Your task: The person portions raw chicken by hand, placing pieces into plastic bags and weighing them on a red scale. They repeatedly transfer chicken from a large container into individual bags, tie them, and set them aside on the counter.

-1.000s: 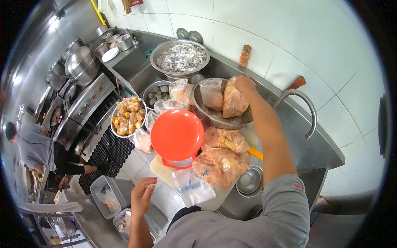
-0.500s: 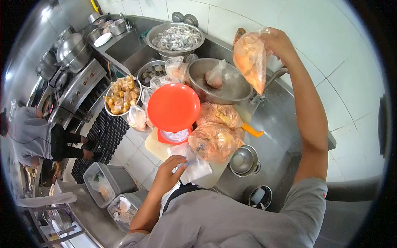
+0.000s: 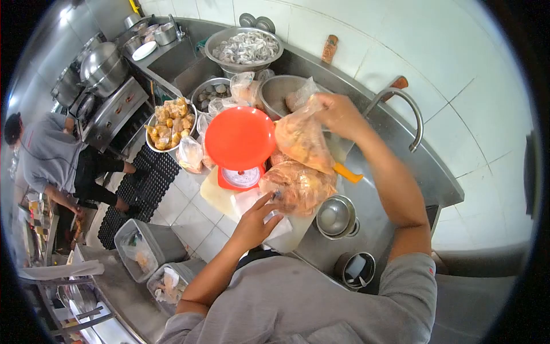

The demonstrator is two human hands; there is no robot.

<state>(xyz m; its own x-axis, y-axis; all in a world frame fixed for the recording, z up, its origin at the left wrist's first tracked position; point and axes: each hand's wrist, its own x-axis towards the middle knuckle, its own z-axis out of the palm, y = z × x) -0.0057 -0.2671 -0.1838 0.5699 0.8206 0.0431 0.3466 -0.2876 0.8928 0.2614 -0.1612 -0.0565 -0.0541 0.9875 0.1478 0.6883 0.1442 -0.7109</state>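
My right hand (image 3: 338, 116) is closed on the top of a clear plastic bag (image 3: 302, 139) of orange-coloured meat, which hangs just right of the red scale's round pan (image 3: 240, 139). Below it, a large filled plastic bag (image 3: 299, 186) lies on the pale cutting board (image 3: 215, 195). My left hand (image 3: 258, 222) is at the near edge of that large bag, over white plastic (image 3: 281, 228), with its fingers apart. A yellow-orange handle (image 3: 348, 173) sticks out from beside the bags.
A colander (image 3: 275, 97) holds another bag. Behind it stands a bowl of shrimp-like pieces (image 3: 245, 50). A bowl of yellowish bags (image 3: 170, 127) is at left. The curved faucet (image 3: 417, 123), metal pots (image 3: 336, 217) and sink are at right. Another person (image 3: 54, 152) is at far left.
My right hand has brought its bag down and left, from beside the wall to above the other bags. My left hand has moved slightly right and up, toward the large bag.
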